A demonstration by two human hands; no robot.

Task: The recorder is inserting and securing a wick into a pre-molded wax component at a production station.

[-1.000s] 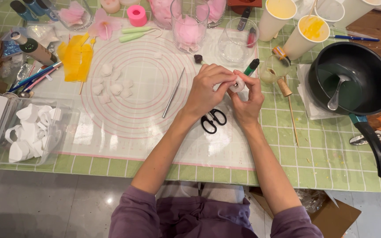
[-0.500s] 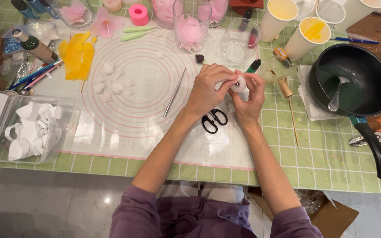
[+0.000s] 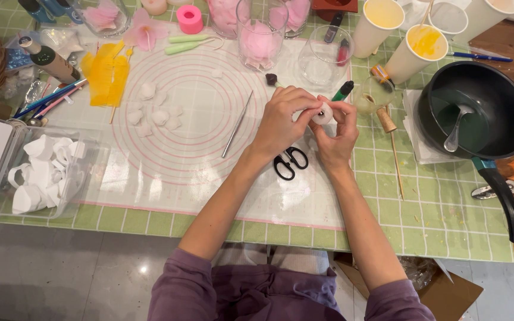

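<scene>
Both hands meet over the right part of a clear mat (image 3: 168,178) printed with pink rings. My left hand (image 3: 284,119) and my right hand (image 3: 335,134) pinch a small white round piece (image 3: 323,113) between their fingertips. Black scissors (image 3: 290,162) lie on the mat just below the hands. A thin metal tool (image 3: 237,123) lies to the left of my left hand. Several small white petal-like pieces (image 3: 156,110) sit further left on the mat.
A clear box of white shapes (image 3: 40,166) stands at the left edge. A black pan with a spoon (image 3: 477,116) sits at the right, its handle toward me. Paper cups (image 3: 414,50), glass jars with pink pieces (image 3: 260,35), a yellow sheet (image 3: 107,71) and pens line the back.
The hands stay in the same spot, with only small finger shifts around the white piece.
</scene>
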